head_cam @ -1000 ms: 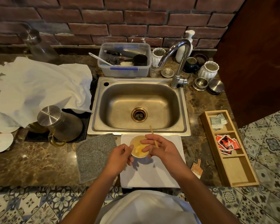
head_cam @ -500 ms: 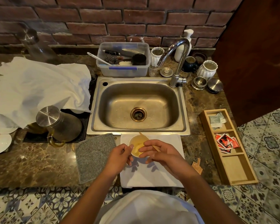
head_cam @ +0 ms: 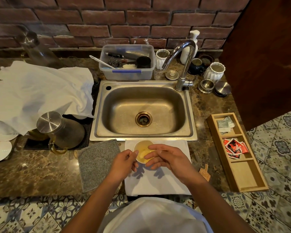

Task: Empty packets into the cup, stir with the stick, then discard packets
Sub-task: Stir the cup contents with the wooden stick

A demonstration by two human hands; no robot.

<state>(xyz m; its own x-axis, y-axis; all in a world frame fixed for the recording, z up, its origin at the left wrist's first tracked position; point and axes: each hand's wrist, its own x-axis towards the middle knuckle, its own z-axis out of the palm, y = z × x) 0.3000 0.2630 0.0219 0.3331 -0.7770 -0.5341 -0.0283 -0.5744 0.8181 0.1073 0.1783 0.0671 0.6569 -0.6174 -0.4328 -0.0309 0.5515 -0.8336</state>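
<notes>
A small paper cup (head_cam: 142, 149) with yellowish liquid stands on a white towel (head_cam: 158, 184) just in front of the sink. My left hand (head_cam: 123, 163) grips the cup's left side. My right hand (head_cam: 165, 158) hovers over the cup's right rim, fingers curled where the wooden stick was held. The stick itself is hidden under the fingers, apart from a pale blur in the liquid. A torn brown packet (head_cam: 204, 172) lies on the counter to the right of the towel.
A wooden tray (head_cam: 247, 180) on the right holds red packets (head_cam: 233, 147) and grey-green packets (head_cam: 223, 124). A grey cloth (head_cam: 97, 163) lies left of the towel. The steel sink (head_cam: 143, 133) is behind the cup, and a metal-lidded jug (head_cam: 60, 130) stands at the left.
The stick stood up out of the cup a second ago, then tilted low. Now my right hand covers it and has shifted lower over the cup. The left hand holds still.
</notes>
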